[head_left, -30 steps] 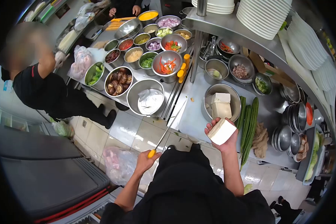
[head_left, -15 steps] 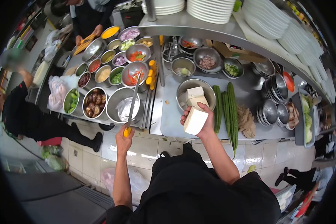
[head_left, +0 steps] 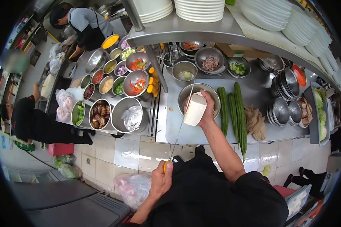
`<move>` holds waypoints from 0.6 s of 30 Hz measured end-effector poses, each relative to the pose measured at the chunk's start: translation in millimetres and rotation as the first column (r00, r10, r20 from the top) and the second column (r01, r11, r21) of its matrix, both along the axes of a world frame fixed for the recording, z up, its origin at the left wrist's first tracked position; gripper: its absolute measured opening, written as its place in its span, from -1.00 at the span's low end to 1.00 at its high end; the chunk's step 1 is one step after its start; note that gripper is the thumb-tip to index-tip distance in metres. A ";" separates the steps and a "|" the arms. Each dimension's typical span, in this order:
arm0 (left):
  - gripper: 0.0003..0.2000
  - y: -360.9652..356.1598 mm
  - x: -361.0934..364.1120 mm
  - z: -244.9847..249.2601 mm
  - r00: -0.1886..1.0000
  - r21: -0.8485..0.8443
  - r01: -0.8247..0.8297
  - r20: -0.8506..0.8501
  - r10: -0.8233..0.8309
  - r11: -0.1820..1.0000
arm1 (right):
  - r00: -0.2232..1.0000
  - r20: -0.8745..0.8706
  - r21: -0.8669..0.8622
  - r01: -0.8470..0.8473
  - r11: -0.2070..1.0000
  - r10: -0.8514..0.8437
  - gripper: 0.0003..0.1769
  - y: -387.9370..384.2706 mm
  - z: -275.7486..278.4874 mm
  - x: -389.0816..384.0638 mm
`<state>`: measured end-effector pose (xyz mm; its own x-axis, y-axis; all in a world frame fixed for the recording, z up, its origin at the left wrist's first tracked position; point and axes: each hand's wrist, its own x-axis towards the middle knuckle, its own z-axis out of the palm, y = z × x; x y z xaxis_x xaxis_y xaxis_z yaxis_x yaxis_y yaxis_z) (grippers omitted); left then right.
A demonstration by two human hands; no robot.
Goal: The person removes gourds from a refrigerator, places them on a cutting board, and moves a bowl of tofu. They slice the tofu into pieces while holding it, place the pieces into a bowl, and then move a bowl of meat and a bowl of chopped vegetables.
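A white block of tofu (head_left: 196,109) rests in my right hand (head_left: 207,111), whose fingers curl around it above a steel bowl (head_left: 182,92). My left hand (head_left: 161,181) is lower down, near my body, closed on the yellow handle of a long knife (head_left: 178,134). The thin blade points up and away from me, and in this view it runs along the left side of the tofu and across the bowl. The bowl stands on a pale cutting board (head_left: 173,130); its contents are mostly hidden by my hand and the tofu.
Long green ridged gourds (head_left: 236,113) and a brown cloth (head_left: 255,123) lie right of the bowl. Left are a large steel pot (head_left: 125,115) and a bowl of mushrooms (head_left: 100,115). Stacked plates (head_left: 199,9) stand on the overhead shelf. Two people (head_left: 88,26) work at left.
My left hand has moved down and right, bringing the knife from over the steel pot to beside the tofu. The tofu in my right hand now stands more upright, still over the bowl.
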<state>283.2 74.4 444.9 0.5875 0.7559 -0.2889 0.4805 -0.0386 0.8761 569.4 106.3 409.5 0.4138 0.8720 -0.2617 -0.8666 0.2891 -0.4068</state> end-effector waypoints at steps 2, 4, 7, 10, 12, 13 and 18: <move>-0.58 -4.0 1.1 -0.8 1.000 0.027 -0.003 -0.018 0.003 1.000 | 0.999 -0.048 -0.004 -0.023 1.000 0.022 -0.43 3.4 1.6 2.1; -0.58 -7.0 2.7 -0.8 0.999 0.032 -0.008 -0.047 0.009 0.999 | 0.999 -0.035 -0.045 -0.004 0.999 0.002 -0.43 8.5 3.8 2.3; -0.58 -11.0 5.3 -2.9 0.996 0.057 -0.002 -0.089 0.007 0.998 | 1.000 -0.016 -0.053 -0.012 0.999 0.011 -0.43 11.6 13.1 0.3; -0.57 -13.8 8.5 0.1 0.995 0.083 0.004 -0.103 0.005 0.997 | 0.999 0.006 -0.007 -0.048 0.999 0.048 -0.43 14.3 20.3 -0.7; -0.57 -13.4 9.3 2.7 0.995 0.090 -0.001 -0.101 0.010 0.996 | 0.998 0.027 0.005 -0.057 0.998 0.057 -0.44 16.9 21.0 -0.6; -0.57 -12.8 9.8 3.2 0.995 0.090 -0.004 -0.101 0.013 0.996 | 0.997 0.039 0.015 -0.065 0.998 0.064 -0.44 18.2 20.9 -0.1; -0.57 -10.9 8.8 1.8 0.995 0.099 -0.009 -0.093 0.018 0.995 | 0.995 0.053 0.037 -0.092 0.995 0.090 -0.44 22.1 26.1 -1.6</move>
<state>292.0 63.4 446.7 0.5507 0.7912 -0.2659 0.5616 -0.1155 0.8193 567.8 128.4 435.6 0.3441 0.9159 -0.2066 -0.8683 0.2266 -0.4412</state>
